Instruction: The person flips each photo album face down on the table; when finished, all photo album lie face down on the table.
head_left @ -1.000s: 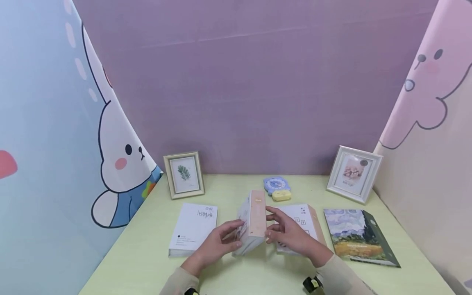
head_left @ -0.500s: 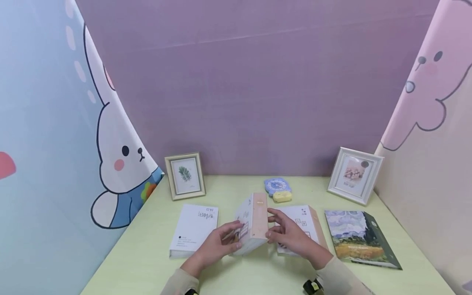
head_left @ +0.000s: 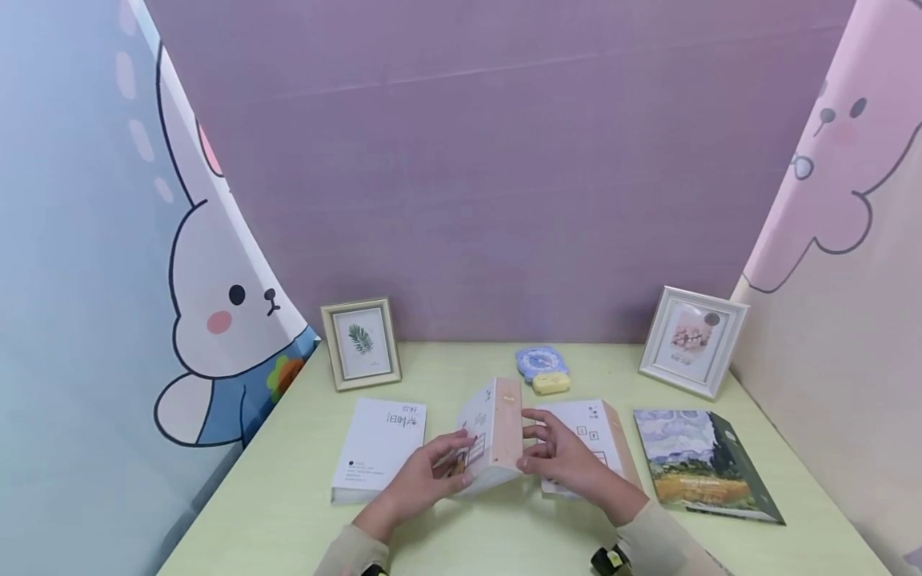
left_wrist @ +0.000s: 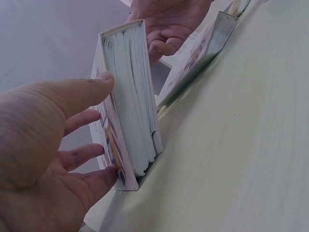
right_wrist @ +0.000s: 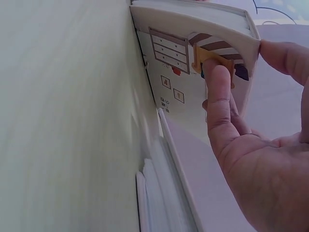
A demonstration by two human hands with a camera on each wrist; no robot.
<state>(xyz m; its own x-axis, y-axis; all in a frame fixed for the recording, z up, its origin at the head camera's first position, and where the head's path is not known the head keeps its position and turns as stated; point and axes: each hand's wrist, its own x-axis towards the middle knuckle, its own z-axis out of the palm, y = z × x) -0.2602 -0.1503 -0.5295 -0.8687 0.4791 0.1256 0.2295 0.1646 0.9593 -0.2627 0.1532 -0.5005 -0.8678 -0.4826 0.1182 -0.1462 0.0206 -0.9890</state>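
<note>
Big purple backdrop [head_left: 504, 176], cartoon bunny wall [head_left: 216, 320] on left. Pale green tabletop [head_left: 288, 528], faint grain. Painting-cover book [head_left: 695, 460] lying right, title unreadable. White book [head_left: 378, 448] lying left: Chinese title, looks like 你好 旧时光, fine print way too tiny. Peach-spined book [head_left: 507, 424] tilted spine-up mid-table, lettering too blurry. Left hand [head_left: 425, 476] and right hand [head_left: 565, 456] half-open, thumbs and fingertips holding it between them.

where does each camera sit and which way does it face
Head: head-worn, facing forward and down at the table; left hand, right hand, sleeves show.
Left wrist: worn there, facing the page edges of the held book; left hand near, right hand beyond.
Right wrist: worn there, facing the held book's illustrated cover; right hand shows.
Wrist views share the held book.
</note>
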